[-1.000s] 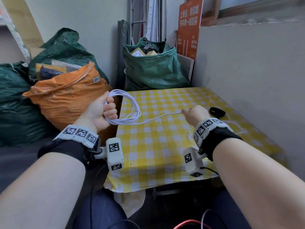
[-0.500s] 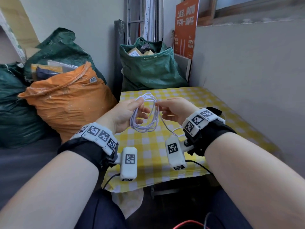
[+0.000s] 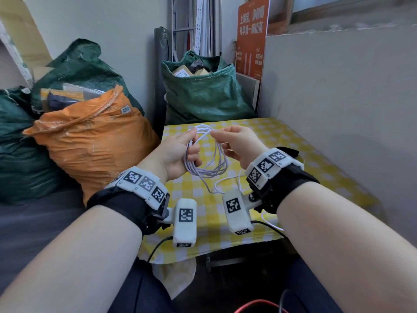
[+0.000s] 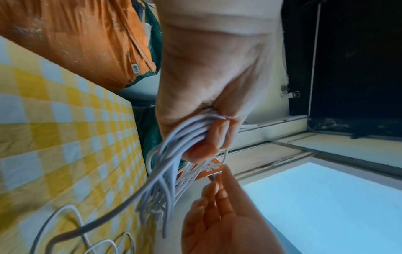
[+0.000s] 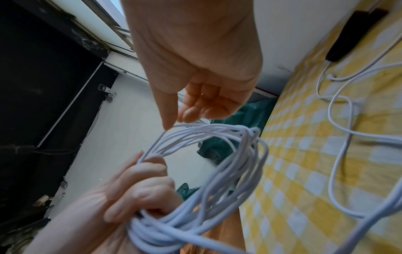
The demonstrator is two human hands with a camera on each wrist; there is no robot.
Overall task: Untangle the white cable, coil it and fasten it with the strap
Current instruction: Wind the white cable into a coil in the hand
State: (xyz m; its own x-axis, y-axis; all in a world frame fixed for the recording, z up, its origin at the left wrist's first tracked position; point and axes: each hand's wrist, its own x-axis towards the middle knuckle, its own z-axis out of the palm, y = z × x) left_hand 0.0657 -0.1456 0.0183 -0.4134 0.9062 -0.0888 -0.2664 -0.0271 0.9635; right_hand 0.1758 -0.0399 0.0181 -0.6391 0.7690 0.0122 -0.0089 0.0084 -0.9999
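Note:
The white cable (image 3: 209,170) hangs as a coil of several loops from my left hand (image 3: 191,152), whose fingers curl round the bundle (image 4: 191,135). My right hand (image 3: 216,136) pinches one strand at the top of the coil (image 5: 217,130), close to the left thumb. Both hands are raised above the yellow checked table (image 3: 316,168). From the coil, the loose cable (image 5: 339,120) runs down and curls on the cloth. The black strap (image 3: 291,151) lies on the table beyond my right wrist, with nothing touching it (image 5: 356,32).
An orange sack (image 3: 94,141) stands against the table's left edge, with green sacks (image 3: 203,96) behind it and at the far end. A grey panel (image 3: 338,98) closes off the right side. The wrist cameras' black leads hang over the near edge.
My left hand brought the coil in from over the left table edge. My right hand rose off the table with a strand and now meets the coil's top.

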